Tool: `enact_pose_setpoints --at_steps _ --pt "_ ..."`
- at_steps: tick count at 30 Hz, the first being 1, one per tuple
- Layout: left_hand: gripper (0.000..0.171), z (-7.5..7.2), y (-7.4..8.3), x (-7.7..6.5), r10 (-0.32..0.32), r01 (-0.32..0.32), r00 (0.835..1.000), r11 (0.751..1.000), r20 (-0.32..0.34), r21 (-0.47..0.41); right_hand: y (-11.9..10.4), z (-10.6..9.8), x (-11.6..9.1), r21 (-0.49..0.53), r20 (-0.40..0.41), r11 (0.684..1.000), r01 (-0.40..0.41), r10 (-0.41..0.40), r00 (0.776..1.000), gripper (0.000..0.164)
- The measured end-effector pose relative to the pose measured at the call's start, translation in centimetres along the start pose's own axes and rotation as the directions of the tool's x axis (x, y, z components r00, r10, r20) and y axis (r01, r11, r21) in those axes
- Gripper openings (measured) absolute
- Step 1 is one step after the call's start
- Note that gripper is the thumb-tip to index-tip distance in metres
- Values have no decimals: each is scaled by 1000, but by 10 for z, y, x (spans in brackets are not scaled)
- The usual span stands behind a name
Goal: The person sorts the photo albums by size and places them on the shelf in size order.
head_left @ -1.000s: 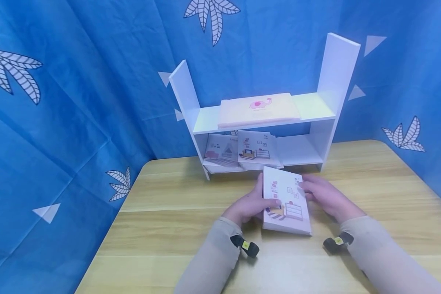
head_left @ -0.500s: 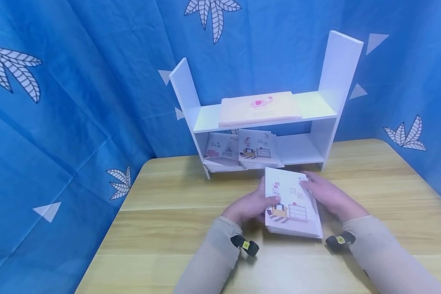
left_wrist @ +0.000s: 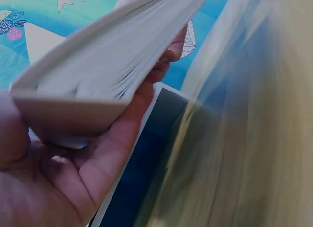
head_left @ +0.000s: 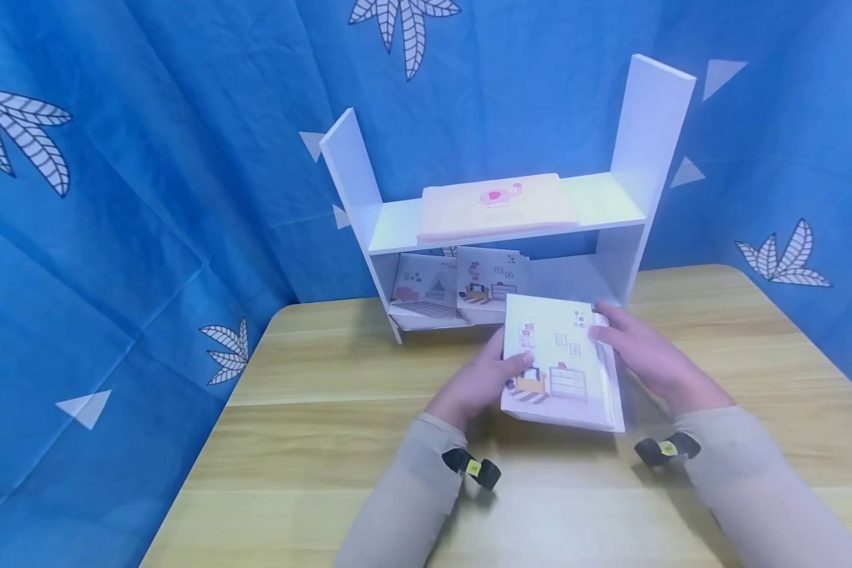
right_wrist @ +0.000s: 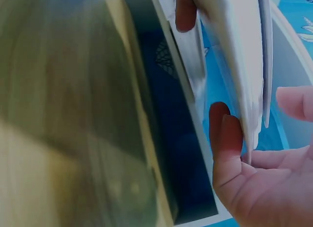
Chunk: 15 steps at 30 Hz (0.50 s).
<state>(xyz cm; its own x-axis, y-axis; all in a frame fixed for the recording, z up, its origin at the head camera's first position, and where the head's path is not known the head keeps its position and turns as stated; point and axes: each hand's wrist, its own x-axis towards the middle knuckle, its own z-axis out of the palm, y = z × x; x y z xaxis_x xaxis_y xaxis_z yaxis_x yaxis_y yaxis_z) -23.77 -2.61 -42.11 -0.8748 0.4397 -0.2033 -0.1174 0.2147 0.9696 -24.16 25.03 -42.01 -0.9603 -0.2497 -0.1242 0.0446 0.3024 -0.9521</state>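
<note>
In the head view, a thick white hardcover book (head_left: 557,347) with a bedroom drawing on its cover is held in front of the shelf, tilted up. My left hand (head_left: 472,379) grips its spine side, thumb on the cover and fingers beneath. The left wrist view shows the spine (left_wrist: 73,112) in this palm and the page edges. My right hand (head_left: 649,355) is at the opposite edge. In the right wrist view, its fingers (right_wrist: 227,139) lie against the underside of the fanned pages (right_wrist: 247,65), while the thumb stands apart from the cover (right_wrist: 265,56).
A white shelf (head_left: 610,201) stands at the table's back. On its upper board lies a pink elephant-print book (head_left: 497,209); below lie a tent-picture book (head_left: 426,288) and more books with a bedroom picture (head_left: 493,276). Wooden table (head_left: 312,442), blue curtain (head_left: 184,158) behind.
The book has risen and moved toward the shelf with both hands, overlapping the lower board's front now. Its pages have loosened at the right edge.
</note>
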Motion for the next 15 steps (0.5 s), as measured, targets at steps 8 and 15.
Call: enact_pose_setpoints --at_steps 8,15 --pt "54 4 14 11 13 -24 989 997 -145 -73 -20 5 -5 -80 -51 992 96 -100 994 74" --pt "47 4 38 27 62 -74 992 991 -106 -113 -37 5 -3 -358 -134 918 170 -231 964 67"
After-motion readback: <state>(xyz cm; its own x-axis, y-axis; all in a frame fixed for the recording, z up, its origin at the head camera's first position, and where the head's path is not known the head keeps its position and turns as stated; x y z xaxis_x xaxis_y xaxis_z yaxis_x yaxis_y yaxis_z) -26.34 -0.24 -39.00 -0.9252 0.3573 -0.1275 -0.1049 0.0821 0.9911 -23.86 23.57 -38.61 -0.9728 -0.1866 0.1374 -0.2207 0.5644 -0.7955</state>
